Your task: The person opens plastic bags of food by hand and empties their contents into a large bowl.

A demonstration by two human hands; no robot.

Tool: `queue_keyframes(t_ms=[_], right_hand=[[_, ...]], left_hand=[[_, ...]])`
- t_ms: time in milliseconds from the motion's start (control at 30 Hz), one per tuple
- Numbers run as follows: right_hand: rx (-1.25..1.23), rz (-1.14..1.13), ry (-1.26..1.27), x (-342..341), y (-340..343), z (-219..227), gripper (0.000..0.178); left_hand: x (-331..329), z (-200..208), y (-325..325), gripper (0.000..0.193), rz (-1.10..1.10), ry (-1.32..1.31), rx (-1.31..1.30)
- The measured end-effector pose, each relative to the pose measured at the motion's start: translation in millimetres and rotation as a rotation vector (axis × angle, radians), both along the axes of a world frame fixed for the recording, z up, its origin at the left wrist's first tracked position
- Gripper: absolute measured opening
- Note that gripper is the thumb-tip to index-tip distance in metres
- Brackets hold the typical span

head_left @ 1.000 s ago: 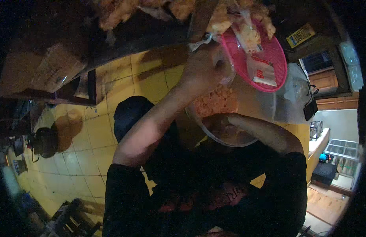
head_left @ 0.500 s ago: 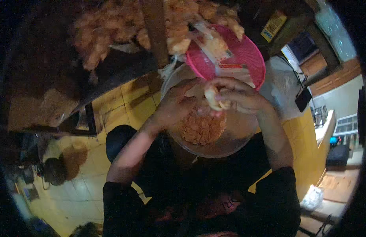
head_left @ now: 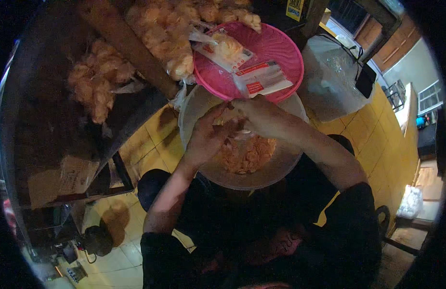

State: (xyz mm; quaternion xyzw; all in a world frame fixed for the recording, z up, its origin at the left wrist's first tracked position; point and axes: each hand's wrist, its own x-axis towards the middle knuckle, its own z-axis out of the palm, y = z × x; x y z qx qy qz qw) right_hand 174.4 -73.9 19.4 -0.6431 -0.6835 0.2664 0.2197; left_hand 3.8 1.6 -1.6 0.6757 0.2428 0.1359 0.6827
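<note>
A wide translucent tub [head_left: 281, 166] stands in front of me between my knees, holding a heap of thin orange-brown chips [head_left: 249, 154]. Above it my left hand [head_left: 211, 132] is closed around a small clear plastic bag [head_left: 242, 134], whose shiny film shows below the fingers. My right hand [head_left: 264, 114] bends over the bag's upper end, its fingers drawn together against the left hand; what they grip is hidden. Just beyond, a pink basin [head_left: 288, 53] rests over the tub's far rim. In it lie flat printed packets [head_left: 264, 79] and one filled bag of chips [head_left: 228, 47].
Filled clear bags of chips [head_left: 160, 29] are piled on the dark table [head_left: 136, 108] at the far left, behind a wooden post [head_left: 131, 45]. A clear plastic container [head_left: 329, 82] with a cable and a black device [head_left: 366, 81] stands right of the basin. Yellow floor tiles [head_left: 377, 149] surround me.
My right hand, which held pale chips beside the left, has moved left over the bag and turned downward. Those chips no longer show. The view has shifted, revealing more of the basin.
</note>
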Motion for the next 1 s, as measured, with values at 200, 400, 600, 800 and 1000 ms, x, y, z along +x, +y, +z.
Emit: queue_keyframes(t_ms=[200,400,600,800,1000], right_hand=[[-0.052,0.003,-0.066,2,1,6,0.033],[0.031,0.073,-0.073,0,-2,-9,0.026],[0.202,0.085,-0.049,5,-3,16,0.027],[0.139,0.002,-0.168,13,-18,12,0.056],[-0.235,0.091,0.238,7,0,21,0.099]], left_hand=[[-4,-12,4,0.048,0.049,0.027,0.068],[-3,-5,5,0.048,0.094,0.0,-0.03],[-11,-3,10,0.047,0.143,-0.03,-0.028],[-18,6,17,0.049,0.199,-0.163,-0.089],[-17,21,10,0.058,-0.067,-0.419,-0.193]])
